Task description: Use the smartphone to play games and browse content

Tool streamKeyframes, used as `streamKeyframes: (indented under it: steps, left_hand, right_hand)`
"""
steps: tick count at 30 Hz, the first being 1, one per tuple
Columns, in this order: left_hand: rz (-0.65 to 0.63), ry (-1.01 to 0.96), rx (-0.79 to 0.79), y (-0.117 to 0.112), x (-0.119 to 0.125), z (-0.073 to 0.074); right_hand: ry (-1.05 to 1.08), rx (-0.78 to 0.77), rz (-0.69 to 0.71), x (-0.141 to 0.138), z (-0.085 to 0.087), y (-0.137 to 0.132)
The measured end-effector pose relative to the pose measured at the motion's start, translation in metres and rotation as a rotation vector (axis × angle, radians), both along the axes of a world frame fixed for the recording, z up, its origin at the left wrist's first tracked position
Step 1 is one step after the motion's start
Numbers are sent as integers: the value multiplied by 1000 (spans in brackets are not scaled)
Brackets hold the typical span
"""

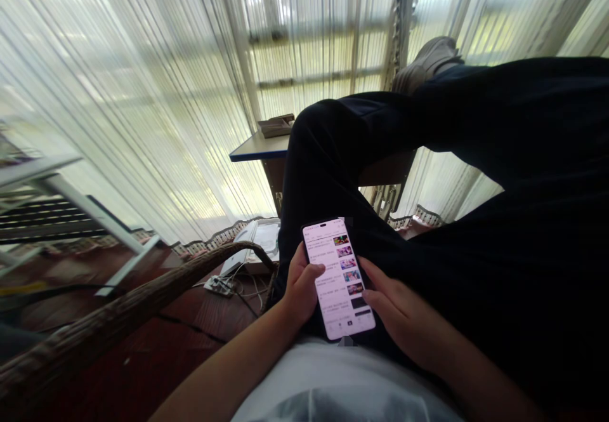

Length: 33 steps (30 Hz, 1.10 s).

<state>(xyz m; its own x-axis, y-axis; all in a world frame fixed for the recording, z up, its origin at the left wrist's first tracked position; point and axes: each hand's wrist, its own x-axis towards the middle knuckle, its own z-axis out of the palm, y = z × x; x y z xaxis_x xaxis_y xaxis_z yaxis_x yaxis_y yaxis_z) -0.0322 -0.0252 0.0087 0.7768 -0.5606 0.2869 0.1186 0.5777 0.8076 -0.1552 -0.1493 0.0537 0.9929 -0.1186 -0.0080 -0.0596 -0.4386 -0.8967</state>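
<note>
A smartphone (335, 292) with a lit screen is held upright over my lap, tilted a little to the left at its top. The screen shows a list of text lines with small colourful pictures down the right side. My left hand (302, 285) grips the phone's left edge, its thumb lying over the screen and its other fingers hidden behind. My right hand (397, 308) is at the phone's right edge, with the thumb by the lower screen and a finger along the side; the remaining fingers are hidden.
My dark-trousered legs (342, 149) are raised, with a grey shoe (431, 60) by the curtains (181, 92). Behind stands a small table (257, 149) bearing a brown box (276, 125). At left are a woven chair arm (190, 270), a power strip with cables (219, 285) and a white-framed desk (80, 193).
</note>
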Motion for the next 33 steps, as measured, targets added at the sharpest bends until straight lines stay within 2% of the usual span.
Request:
streamKeyframes:
  steps: [8, 14, 25, 30, 33]
  left_hand:
    - [-35, -110, -87, 3, 4, -8]
    - [-97, -136, -63, 5, 5, -7]
    - [-76, -124, -23, 4, 4, -4]
    - [-9, -16, 9, 2, 2, -2]
    - [-12, -72, 21, 3, 2, -1]
  right_hand:
    - [10, 26, 22, 0, 2, 3]
    - [11, 60, 45, 1, 4, 4]
    - [3, 29, 54, 1, 1, 3]
    - [3, 21, 51, 2, 3, 2]
    - [4, 27, 62, 2, 5, 3]
